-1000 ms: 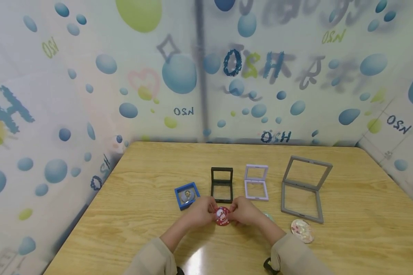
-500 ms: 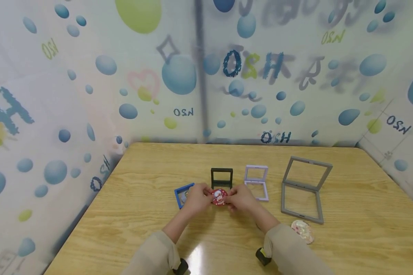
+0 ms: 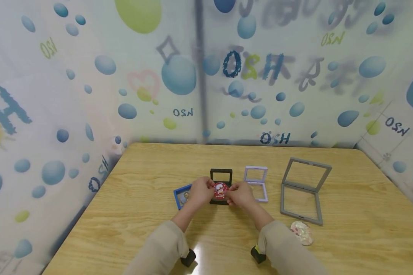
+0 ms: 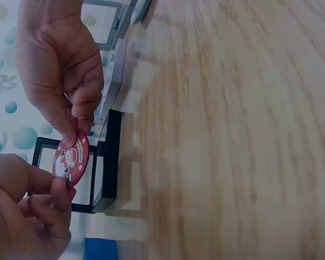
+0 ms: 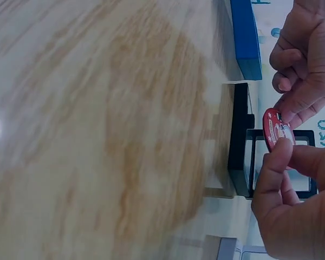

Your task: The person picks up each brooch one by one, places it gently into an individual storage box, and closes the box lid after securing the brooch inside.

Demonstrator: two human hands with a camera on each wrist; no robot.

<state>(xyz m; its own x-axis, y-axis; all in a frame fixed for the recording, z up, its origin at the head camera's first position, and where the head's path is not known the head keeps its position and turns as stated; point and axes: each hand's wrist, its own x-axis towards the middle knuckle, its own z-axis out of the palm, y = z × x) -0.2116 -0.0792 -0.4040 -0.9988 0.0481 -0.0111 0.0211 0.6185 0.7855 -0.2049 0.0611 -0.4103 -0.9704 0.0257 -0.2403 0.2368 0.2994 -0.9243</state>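
A round red badge with a white cartoon figure is held between both hands. My left hand pinches its left edge with thumb and fingers, and my right hand pinches the opposite edge. Below the badge stands a small black display frame, unfolded, its lid upright. The wrist views show the badge tilted and raised above the lower half of the black frame. Just left of it lies a blue frame with a round picture inside, partly hidden by my left hand.
To the right stand an unfolded lilac frame and a larger unfolded grey frame. A pale patterned disc lies in front of the grey one. Everything rests on a wooden table against a printed wall.
Both hands have carried the red badge forward, from the table's near side to over the black frame's lower half. The pale green disc seen earlier is now hidden by the right arm.
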